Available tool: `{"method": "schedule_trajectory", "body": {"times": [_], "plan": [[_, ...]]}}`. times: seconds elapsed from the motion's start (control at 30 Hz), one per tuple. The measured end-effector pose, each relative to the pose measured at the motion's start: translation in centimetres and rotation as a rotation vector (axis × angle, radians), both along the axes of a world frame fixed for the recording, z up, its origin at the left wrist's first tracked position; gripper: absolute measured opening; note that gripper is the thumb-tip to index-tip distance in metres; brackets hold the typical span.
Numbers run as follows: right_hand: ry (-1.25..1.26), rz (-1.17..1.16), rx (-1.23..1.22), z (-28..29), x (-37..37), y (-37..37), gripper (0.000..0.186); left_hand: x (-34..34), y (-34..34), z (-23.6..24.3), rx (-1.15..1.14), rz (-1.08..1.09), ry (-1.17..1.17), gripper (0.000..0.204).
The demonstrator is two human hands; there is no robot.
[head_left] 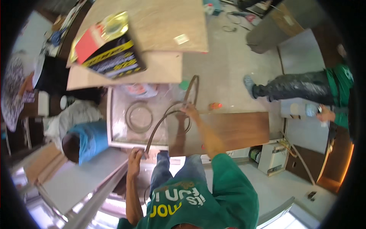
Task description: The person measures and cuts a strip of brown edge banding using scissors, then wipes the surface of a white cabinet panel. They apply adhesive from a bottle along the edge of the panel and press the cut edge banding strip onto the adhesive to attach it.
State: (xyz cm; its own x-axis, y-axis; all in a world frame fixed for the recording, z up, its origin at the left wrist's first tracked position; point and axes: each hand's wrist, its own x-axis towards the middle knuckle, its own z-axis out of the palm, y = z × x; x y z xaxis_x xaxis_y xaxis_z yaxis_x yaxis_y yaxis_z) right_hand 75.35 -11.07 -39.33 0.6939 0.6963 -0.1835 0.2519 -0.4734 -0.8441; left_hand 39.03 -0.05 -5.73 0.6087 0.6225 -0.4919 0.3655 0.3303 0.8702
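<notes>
A long, narrow brown strip (156,129) curves and loops in front of me. My left hand (135,156) grips its lower end near the white box's front edge, and my right hand (189,110) holds it higher up, over a dark wood-grain board (236,131). The board lies across the right part of a shallow white box (109,114), where another coil of strip (127,118) rests beside a bag (139,89) and a green-lidded container (183,86).
A metal can (103,45) stands on plywood (160,23) above. A blue-wrapped bin (91,137) is at left. At right, a person in green and stained trousers (297,86) holds a bottle (310,110). Another person's arm (26,84) shows at far left. An orange object (215,105) lies nearby.
</notes>
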Motion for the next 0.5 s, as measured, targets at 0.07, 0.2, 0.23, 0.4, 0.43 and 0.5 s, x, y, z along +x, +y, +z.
{"method": "schedule_trajectory", "body": {"times": [0.07,0.2,0.23,0.4,0.43,0.5], "plan": [[-0.19,-0.08,0.042,1.6,-0.4,2.2,0.027,0.8,-0.2,0.2,-0.083,0.061,-0.158,0.013],[0.117,-0.191,0.051,9.3,0.4,3.7,0.023,2.1,0.1,1.5,-0.103,0.143,-0.329,0.012],[0.161,-0.195,0.004,12.3,0.9,3.8,0.023,2.3,0.7,2.2,-0.071,0.133,-0.333,0.013],[0.01,-0.101,0.014,29.3,-1.4,1.6,0.024,2.4,6.9,7.7,0.242,0.215,-0.416,0.021],[0.059,-0.123,-0.003,32.4,-2.7,1.1,0.025,1.9,8.1,9.3,0.281,0.239,-0.486,0.025],[0.203,-0.05,0.119,38.3,-4.4,0.4,0.027,0.4,11.0,12.8,0.294,0.347,-0.592,0.026]]}}
